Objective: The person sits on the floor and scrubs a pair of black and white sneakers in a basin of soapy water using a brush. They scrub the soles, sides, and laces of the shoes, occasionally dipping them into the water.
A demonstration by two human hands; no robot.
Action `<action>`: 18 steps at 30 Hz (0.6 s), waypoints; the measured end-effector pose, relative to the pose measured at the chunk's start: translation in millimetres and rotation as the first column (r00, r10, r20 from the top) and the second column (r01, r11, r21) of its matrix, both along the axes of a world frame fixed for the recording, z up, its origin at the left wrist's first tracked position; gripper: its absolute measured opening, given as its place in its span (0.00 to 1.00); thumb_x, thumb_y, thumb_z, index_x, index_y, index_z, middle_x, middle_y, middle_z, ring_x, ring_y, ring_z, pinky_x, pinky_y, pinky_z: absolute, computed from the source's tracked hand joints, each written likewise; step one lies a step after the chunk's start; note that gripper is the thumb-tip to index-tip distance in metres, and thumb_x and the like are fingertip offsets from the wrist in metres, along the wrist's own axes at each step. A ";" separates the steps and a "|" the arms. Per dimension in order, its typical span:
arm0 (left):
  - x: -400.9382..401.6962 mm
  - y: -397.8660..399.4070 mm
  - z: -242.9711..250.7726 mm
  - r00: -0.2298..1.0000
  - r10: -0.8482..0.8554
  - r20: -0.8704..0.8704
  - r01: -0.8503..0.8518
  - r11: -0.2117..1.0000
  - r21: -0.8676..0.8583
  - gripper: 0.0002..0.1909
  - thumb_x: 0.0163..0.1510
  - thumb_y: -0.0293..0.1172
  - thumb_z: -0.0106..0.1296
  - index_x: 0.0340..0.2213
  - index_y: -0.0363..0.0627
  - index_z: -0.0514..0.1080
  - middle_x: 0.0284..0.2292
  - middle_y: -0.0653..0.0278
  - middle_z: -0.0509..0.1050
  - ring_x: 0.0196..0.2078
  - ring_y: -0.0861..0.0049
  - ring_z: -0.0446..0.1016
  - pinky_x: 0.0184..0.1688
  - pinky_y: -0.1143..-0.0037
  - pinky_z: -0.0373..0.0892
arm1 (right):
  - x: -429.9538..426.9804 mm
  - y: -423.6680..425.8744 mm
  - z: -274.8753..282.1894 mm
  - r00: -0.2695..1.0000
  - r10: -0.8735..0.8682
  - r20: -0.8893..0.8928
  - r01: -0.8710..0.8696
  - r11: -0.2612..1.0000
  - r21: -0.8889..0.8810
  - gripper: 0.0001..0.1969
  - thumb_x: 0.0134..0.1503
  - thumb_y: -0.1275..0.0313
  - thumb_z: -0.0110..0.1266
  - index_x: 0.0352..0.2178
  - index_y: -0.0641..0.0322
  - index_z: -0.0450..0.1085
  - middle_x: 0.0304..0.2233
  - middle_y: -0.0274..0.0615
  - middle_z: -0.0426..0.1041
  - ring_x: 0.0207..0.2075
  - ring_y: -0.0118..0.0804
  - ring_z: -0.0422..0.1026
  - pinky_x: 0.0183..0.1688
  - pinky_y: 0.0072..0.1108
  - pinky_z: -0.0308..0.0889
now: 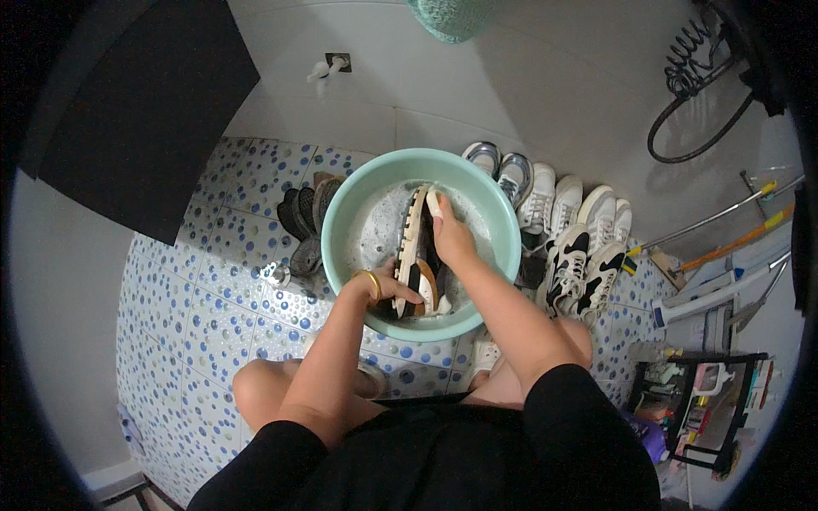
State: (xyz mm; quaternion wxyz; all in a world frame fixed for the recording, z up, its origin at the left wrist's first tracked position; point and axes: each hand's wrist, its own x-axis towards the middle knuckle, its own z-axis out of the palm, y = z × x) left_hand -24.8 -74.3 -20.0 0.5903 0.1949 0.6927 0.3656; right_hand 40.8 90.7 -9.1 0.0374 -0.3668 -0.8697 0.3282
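A pale green plastic basin (505, 255) holds foamy water (374, 223). Tilted on its side over the suds is a sneaker (412, 249) with a cream ridged sole and black, brown and white upper. My left hand (390, 287), with a gold bangle (375, 287) at the wrist, grips its lower end. My right hand (452, 236) holds a small white scrubbing brush or similar tool (434, 202) against the shoe's upper end; its underside is hidden. White laces or a tongue hang near the basin's lower right.
Several pairs of sneakers (565, 204) stand right of the basin. Dark insoles (305, 207) lie to its left beside a metal floor drain (276, 274). A wall tap (332, 66) is ahead. Long-handled tools (722, 214) and a black rack (722, 358) are at the right.
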 end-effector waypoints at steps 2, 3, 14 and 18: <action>-0.1 -4.4 -0.5 0.999 -0.007 -0.032 0.007 1.000 0.006 0.59 0.20 0.38 0.69 0.53 0.38 0.46 0.45 0.53 0.64 0.49 0.66 0.61 0.51 0.75 0.56 | 4.5 2.3 8.1 0.994 -0.065 0.084 0.066 0.998 -0.009 0.26 0.55 0.66 0.35 0.55 0.44 0.40 0.29 0.58 0.70 0.32 0.57 0.69 0.36 0.38 0.62; -1.2 -3.2 1.6 0.999 -0.010 -0.052 0.011 1.000 0.018 0.59 0.20 0.38 0.69 0.53 0.38 0.47 0.45 0.53 0.64 0.49 0.66 0.61 0.51 0.75 0.56 | 13.7 11.3 -5.1 0.991 -0.129 0.034 0.127 0.991 0.035 0.27 0.55 0.67 0.36 0.56 0.44 0.40 0.30 0.56 0.70 0.32 0.57 0.69 0.37 0.37 0.63; -3.7 3.4 -4.1 0.995 -0.035 -0.093 0.035 0.999 -0.005 0.59 0.18 0.41 0.69 0.51 0.33 0.49 0.45 0.51 0.63 0.50 0.64 0.61 0.53 0.74 0.55 | 19.4 25.9 10.6 0.993 0.061 -0.096 -0.082 0.971 -0.226 0.25 0.54 0.71 0.37 0.55 0.50 0.48 0.42 0.56 0.66 0.41 0.46 0.68 0.41 0.30 0.63; -5.1 -1.0 -11.6 0.981 -0.092 -0.170 0.070 0.989 -0.134 0.61 0.18 0.42 0.69 0.51 0.29 0.46 0.46 0.47 0.62 0.49 0.64 0.61 0.52 0.75 0.56 | 52.1 -53.5 49.9 0.923 0.386 -0.010 -0.385 0.921 -0.065 0.30 0.53 0.71 0.38 0.56 0.48 0.39 0.26 0.59 0.70 0.26 0.56 0.70 0.33 0.36 0.66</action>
